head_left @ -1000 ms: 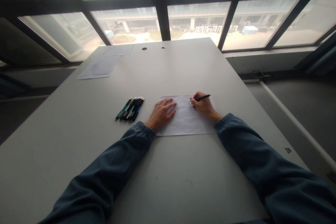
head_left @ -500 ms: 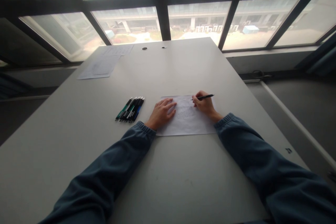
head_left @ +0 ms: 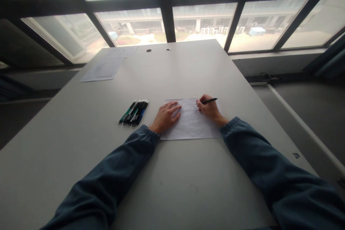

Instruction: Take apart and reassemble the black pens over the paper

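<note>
A white sheet of paper (head_left: 192, 129) lies on the table in front of me, with faint marks on its upper part. My left hand (head_left: 165, 116) rests flat on the sheet's left side, fingers spread. In my right hand (head_left: 208, 108) is a dark pen (head_left: 210, 100), pinched between the fingers with its tip toward the paper and its back end pointing right. Whether the tip touches the sheet is too small to tell. Left of my left hand, several pens (head_left: 134, 113) lie side by side in a row, mostly black with some green and blue.
The white table (head_left: 178, 75) reaches to the windows. More sheets of paper (head_left: 104, 70) lie at its far left, and a round cable hole (head_left: 148, 50) is near the far edge. A small dark mark (head_left: 296, 155) sits by the right edge.
My right hand and the pen have shifted very slightly to the left over the sheet. My left hand stays where it was.
</note>
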{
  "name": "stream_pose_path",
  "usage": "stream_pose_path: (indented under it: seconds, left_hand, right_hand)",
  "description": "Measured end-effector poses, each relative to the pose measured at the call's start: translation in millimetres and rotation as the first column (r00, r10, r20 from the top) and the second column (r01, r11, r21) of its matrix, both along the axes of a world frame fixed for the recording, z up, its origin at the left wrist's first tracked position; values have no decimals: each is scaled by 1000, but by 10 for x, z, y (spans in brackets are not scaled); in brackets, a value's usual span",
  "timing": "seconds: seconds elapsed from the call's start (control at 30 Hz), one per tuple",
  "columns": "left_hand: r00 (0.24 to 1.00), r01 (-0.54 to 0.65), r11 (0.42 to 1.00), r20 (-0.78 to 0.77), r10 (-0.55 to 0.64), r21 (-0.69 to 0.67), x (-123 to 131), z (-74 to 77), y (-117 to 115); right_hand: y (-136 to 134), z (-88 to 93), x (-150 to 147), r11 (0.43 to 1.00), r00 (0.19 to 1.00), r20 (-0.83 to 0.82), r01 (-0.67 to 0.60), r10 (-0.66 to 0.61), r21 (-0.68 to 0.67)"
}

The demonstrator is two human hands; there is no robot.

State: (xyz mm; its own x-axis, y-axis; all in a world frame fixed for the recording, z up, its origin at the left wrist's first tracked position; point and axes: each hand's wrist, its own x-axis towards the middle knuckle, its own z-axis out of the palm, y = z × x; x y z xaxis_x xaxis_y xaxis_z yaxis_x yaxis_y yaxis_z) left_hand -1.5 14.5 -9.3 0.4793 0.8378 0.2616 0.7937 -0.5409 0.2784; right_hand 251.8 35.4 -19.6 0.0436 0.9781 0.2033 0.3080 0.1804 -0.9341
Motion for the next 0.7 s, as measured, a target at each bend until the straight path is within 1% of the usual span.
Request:
stream_pose_path:
  seconds: [0.2,0.4,0.47,0.53,0.6,0.7]
  left_hand:
    - [1000,-3,1000,1,3,-3,6,14,-3]
    - [1000,-4,1000,9,4,4,-4,-1,-2]
    - [1000,-1,1000,11,1,7,-9,-7,0]
    - [1000,-1,1000,14,1,11,-13,-10,3]
    - [1000,-6,1000,10,6,11,-15,-9,4]
    - [1000,-23,1000,3,23,12,-17,-7,2]
  right_hand:
    - [8,14,-1,1000,999,44,-25,24,16]
    - [11,27,-14,1000,997,80,16,-16,11]
    - [7,27,-14,1000,998,57,10,-10,4]
    - [4,27,-7,1000,1000,-12,17,-17,12]
    - [3,35,9,996,993,-95,75,-70,52]
    - [6,67,41,967,967,-168,217,-193,134]
